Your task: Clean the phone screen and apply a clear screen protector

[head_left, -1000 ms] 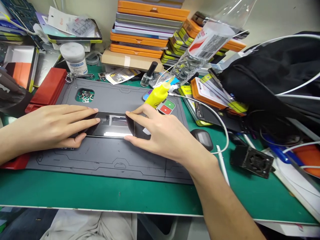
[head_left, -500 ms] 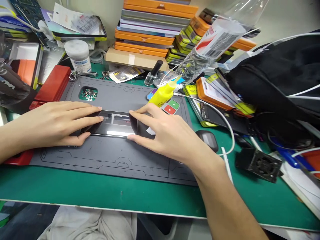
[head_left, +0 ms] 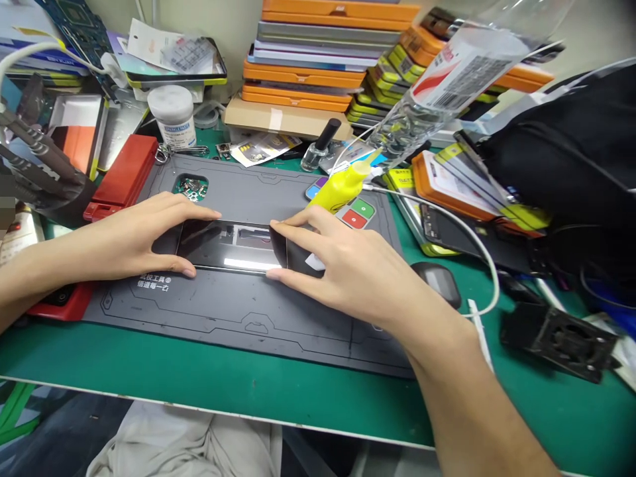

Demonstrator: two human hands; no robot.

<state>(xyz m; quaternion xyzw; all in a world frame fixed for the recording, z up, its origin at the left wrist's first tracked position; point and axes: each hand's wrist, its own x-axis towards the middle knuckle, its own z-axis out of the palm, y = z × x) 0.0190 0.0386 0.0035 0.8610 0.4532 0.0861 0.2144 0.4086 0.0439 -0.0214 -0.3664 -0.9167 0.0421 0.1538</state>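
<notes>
A glossy black smartphone (head_left: 238, 248) lies lengthwise on the grey work mat (head_left: 209, 298), face up, with bright reflections across its glass. My left hand (head_left: 134, 235) grips its left end, thumb on the near edge and fingers on the far edge. At the other end, my right hand (head_left: 328, 255) pinches the same two edges between thumb and fingers. Part of the phone's right end is hidden under that hand, where a small white piece (head_left: 315, 262) shows. Just behind the right hand stands a yellow squeeze bottle (head_left: 340, 189) with a pointed tip.
A red holder (head_left: 124, 172) flanks the mat on the left, near a paste jar (head_left: 171, 116). Behind are stacked orange cases (head_left: 303, 76), a nail-polish-like bottle (head_left: 320, 146) and a tilted plastic bottle (head_left: 447, 79). To the right are a white cable (head_left: 489, 265) and a small fan (head_left: 566, 338).
My left hand's fingers have drawn back off the glass to the phone's edges, uncovering more of its left end. The right hand keeps its hold. The whole view has shifted slightly.
</notes>
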